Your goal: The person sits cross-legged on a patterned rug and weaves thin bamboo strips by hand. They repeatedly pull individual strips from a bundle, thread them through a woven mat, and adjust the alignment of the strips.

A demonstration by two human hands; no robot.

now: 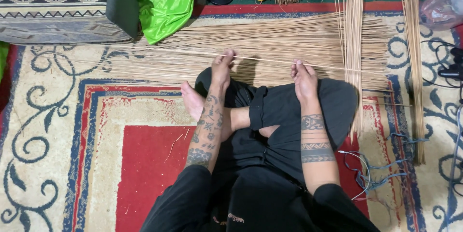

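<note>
Because the thin stick [260, 60] pinched between the closed fingers of the left hand [222, 68] and right hand [304, 79] appears light, springy and easily snapped, it is best held at two spaced points above the stick pile [270, 39] on the carpet [72, 116].

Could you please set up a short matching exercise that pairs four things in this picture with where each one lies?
Things:
1. green cloth
2. single thin stick
3. grey cord
4. patterned cushion

Places:
A. top left corner
B. pinched between the left hand and right hand
C. on the carpet by the right forearm
D. draped beside the cushion, above the spread sticks

Pairs: 1-D, 2-B, 3-C, 4-A
</note>
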